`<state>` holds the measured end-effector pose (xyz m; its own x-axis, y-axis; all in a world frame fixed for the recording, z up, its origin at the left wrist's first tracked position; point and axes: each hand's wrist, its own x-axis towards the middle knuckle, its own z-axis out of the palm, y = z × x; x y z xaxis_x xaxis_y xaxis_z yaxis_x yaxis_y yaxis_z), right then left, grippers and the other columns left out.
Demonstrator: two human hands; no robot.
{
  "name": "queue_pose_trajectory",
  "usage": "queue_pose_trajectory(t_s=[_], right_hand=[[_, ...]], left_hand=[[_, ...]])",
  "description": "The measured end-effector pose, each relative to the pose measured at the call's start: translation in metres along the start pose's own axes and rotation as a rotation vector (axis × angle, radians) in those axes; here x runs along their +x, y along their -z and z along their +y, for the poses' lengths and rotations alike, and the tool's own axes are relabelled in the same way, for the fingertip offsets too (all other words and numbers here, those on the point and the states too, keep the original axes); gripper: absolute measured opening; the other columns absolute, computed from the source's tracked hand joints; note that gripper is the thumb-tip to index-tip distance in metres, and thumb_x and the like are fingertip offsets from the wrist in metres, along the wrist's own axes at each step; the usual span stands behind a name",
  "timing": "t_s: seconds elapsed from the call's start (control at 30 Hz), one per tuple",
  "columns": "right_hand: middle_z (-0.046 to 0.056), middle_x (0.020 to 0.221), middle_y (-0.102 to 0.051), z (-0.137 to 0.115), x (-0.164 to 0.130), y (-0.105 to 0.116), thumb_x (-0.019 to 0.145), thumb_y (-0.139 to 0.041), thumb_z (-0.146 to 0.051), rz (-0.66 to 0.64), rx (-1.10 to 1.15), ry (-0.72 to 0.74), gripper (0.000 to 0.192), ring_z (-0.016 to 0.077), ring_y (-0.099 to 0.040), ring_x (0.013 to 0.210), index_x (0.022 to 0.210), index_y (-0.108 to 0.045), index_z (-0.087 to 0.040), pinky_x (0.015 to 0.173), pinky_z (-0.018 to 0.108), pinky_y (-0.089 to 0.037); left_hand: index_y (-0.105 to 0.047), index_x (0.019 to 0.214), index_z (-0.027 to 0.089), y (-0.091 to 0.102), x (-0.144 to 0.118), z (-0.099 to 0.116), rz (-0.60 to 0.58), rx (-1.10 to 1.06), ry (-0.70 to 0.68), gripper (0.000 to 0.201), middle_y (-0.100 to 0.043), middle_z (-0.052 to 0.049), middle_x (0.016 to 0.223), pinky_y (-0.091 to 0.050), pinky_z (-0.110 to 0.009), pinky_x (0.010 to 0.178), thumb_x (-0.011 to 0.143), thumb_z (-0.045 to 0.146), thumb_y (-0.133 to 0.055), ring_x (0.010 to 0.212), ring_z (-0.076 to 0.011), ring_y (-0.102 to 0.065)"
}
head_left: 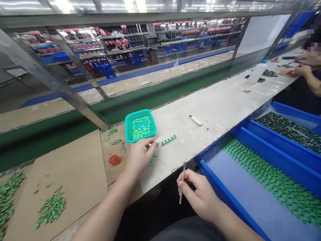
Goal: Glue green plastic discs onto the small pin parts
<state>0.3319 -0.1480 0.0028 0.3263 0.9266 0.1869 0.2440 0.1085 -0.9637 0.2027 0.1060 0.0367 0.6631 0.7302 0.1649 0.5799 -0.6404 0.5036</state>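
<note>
My right hand (198,190) is closed around a thin wooden-handled brush (183,184), its dark tip pointing up and away, just off the table's front edge. My left hand (142,154) reaches over the white table, thumb and fingers curled together. A small grey piece (157,144) shows at its fingertips; what exactly they pinch is too small to tell. Beneath that hand lie green flat pieces (151,163), partly hidden. Just right of it runs a short row of green pieces with dark tops (169,140). A turquoise basket (127,129) of green discs (140,129) stands behind the left hand.
Left are a red dish (114,160), cardboard (82,167) and a green-and-gold heap (51,207). A white-handled knife (196,121) lies on the table. Blue trays (215,182) hold rows of green pieces (265,174) at right. A co-worker's hands (301,69) are at far right.
</note>
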Motion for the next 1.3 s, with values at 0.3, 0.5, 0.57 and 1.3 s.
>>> queue_pose_trajectory(t_s=[0.3,0.5,0.57,1.3], right_hand=[[-0.002,0.078,-0.063,0.000,-0.008,0.004,0.117,-0.056,-0.048,0.032,-0.051,-0.084,0.038,0.0159,-0.065,0.067,0.136,-0.075,-0.021,0.065,0.028,-0.053],[-0.001,0.076,-0.065,-0.008,-0.012,-0.006,0.116,-0.057,-0.047,-0.001,-0.080,-0.034,0.036,0.0164,-0.066,0.067,0.134,-0.076,-0.021,0.066,0.029,-0.054],[-0.002,0.076,-0.064,-0.009,-0.015,-0.010,0.116,-0.059,-0.046,0.010,-0.061,-0.027,0.037,0.0164,-0.065,0.066,0.141,-0.073,-0.022,0.064,0.028,-0.056],[0.005,0.095,-0.084,-0.040,0.078,-0.071,0.118,-0.061,-0.035,-0.116,0.213,0.082,0.022,0.0211,-0.083,0.092,0.115,-0.081,-0.028,0.088,0.035,-0.068]], left_hand=[[-0.083,0.100,0.027,0.029,-0.046,0.000,-0.309,0.231,-0.180,0.027,-0.073,-0.007,0.107,-0.054,-0.035,0.081,0.095,0.012,-0.061,0.107,-0.0284,-0.071],[-0.072,0.092,0.022,0.031,-0.039,0.003,-0.380,0.180,-0.223,0.016,-0.071,-0.007,0.105,-0.054,-0.036,0.087,0.091,0.009,-0.062,0.103,-0.0271,-0.069],[-0.072,0.091,0.023,0.040,-0.045,-0.003,-0.388,0.111,-0.200,0.014,-0.073,-0.004,0.100,-0.056,-0.034,0.087,0.092,0.012,-0.064,0.098,-0.0246,-0.071],[-0.077,0.127,0.027,0.065,-0.177,-0.092,0.071,-0.016,-0.112,0.032,-0.076,-0.006,0.111,-0.061,-0.033,0.083,0.111,0.020,-0.051,0.100,-0.0205,-0.073]])
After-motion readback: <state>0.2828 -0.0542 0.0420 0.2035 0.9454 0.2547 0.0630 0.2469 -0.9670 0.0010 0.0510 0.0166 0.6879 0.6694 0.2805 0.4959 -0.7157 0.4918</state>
